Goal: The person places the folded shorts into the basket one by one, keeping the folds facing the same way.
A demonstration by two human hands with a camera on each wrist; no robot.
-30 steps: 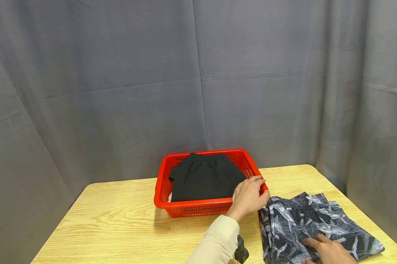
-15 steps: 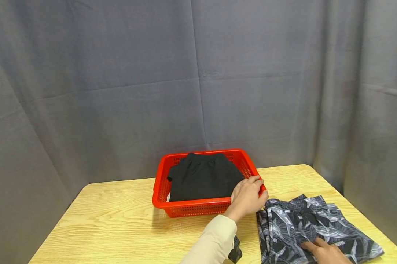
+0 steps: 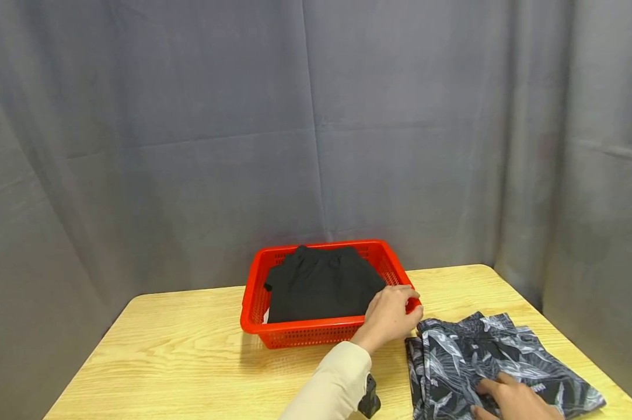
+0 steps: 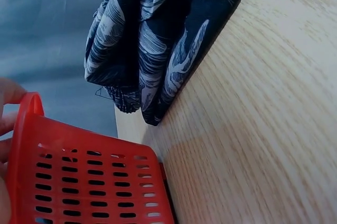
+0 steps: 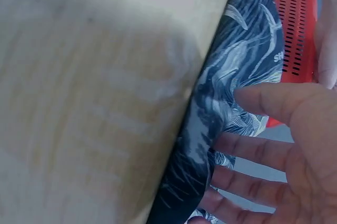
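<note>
text: none fully legible | patterned shorts (image 3: 494, 359): small white lettering, too blurred to read

Grey curtain (image 3: 189, 146) behind wooden table (image 3: 179, 361)

Left hand (image 3: 388, 315) is out ahead at mid-reach, knuckles up, fingers curled down over an edge and gripping, the forearm in a cream sleeve (image 3: 334, 385) running back toward the body with a small black wrist unit (image 3: 369, 402) slung under it. Right hand (image 3: 512, 399) sits low and close in at the bottom right, palm down and pressing, fingers spread and nearly straight. The right wrist view shows those fingers (image 5: 253, 150) fanned apart with the thumb laid out flat on its own.
</note>
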